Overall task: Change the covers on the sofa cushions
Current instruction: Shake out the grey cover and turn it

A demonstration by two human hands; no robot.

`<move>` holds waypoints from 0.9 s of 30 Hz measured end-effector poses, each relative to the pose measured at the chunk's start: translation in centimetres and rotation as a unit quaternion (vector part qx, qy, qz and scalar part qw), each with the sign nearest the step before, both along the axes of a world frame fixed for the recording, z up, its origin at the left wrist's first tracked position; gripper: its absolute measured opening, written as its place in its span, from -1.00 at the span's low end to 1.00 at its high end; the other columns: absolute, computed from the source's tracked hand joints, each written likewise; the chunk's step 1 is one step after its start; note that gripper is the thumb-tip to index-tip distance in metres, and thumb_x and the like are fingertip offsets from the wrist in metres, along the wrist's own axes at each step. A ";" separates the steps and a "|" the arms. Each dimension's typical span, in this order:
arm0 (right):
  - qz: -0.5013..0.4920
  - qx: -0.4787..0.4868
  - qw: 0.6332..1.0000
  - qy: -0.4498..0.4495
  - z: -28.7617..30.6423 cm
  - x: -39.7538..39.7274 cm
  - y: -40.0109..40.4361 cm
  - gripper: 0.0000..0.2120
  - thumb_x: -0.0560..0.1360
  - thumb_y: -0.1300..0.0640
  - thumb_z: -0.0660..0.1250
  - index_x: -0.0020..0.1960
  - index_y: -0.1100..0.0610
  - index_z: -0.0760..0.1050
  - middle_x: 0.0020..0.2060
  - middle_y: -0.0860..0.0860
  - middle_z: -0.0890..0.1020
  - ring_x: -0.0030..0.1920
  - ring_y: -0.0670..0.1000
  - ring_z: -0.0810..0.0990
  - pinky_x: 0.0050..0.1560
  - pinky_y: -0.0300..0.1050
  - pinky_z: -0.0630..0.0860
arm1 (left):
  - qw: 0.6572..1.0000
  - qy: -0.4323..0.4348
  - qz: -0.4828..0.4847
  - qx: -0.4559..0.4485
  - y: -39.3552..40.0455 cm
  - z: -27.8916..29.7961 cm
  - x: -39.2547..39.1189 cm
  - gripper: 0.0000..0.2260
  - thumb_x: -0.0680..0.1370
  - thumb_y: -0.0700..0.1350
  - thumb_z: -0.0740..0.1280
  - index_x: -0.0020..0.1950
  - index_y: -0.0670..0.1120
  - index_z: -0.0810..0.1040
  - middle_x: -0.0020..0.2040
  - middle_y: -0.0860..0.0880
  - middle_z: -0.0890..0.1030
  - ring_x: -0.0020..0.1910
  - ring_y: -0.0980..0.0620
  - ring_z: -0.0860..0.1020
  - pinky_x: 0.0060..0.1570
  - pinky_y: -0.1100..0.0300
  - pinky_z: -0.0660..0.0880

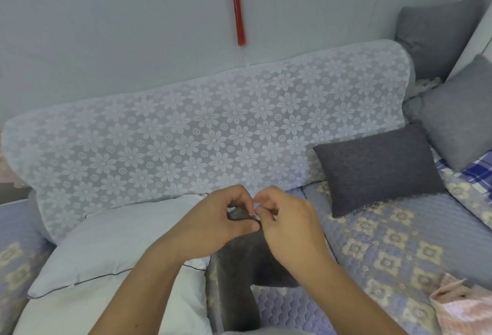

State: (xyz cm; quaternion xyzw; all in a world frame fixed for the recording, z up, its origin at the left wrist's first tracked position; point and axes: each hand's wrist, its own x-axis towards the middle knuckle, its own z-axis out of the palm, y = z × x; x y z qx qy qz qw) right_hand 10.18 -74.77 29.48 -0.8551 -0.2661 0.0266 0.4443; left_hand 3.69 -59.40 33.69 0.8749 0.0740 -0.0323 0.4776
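A sofa seat quilted in lilac with beige flower patches is filling the lower part of the view, and its backrest is wearing a white lace throw with a daisy pattern. A plain pale wall is rising behind, with one red tassel hanging down it.

Four grey cushions are showing: one dark cushion is leaning against the backrest, and three lighter grey ones are standing in the right corner. Two bare white pillow inserts are lying stacked at the left. One pink patterned cloth is lying at the lower right.

In the centre, both hands are gripping one dark grey cushion cover, which is hanging down over the seat. The left hand is curling round its top edge, and the right hand is pinching that same edge just beside it.
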 end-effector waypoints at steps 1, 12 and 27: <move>-0.014 0.011 0.999 -0.040 0.2 -0.3 0.1 -0.88 0.53 0.14 0.33 -0.02 -0.08 0.53 -0.16 -0.16 0.65 -0.12 -0.14 0.60 -0.09 -0.16 0.56 | 1.000 -0.004 0.001 0.004 -0.1 0.0 0.0 -0.85 0.49 -0.15 0.52 -0.04 -0.02 0.57 -0.10 0.03 0.66 -0.09 -0.01 0.62 0.01 0.13 0.53; 0.073 0.084 0.906 0.408 -1.8 0.5 -0.7 -0.54 0.63 -0.17 0.18 -0.02 0.16 0.68 -0.14 0.00 0.74 -0.06 -0.08 0.70 0.17 -0.12 0.58 | 0.997 -0.049 0.014 0.062 -0.9 0.6 -0.3 -0.82 0.47 -0.16 0.53 -0.14 0.05 0.56 -0.19 0.09 0.61 -0.36 0.20 0.49 -0.28 0.35 0.41; 0.011 0.085 0.957 0.276 -1.3 -0.5 -0.2 -0.79 0.62 0.05 0.25 -0.13 0.13 0.49 -0.30 -0.02 0.51 -0.26 -0.06 0.46 -0.20 -0.03 0.44 | 0.996 -0.057 0.011 0.066 -1.2 0.3 -0.9 -0.84 0.48 -0.14 0.54 -0.16 0.05 0.59 -0.24 0.12 0.60 -0.39 0.20 0.47 -0.28 0.38 0.38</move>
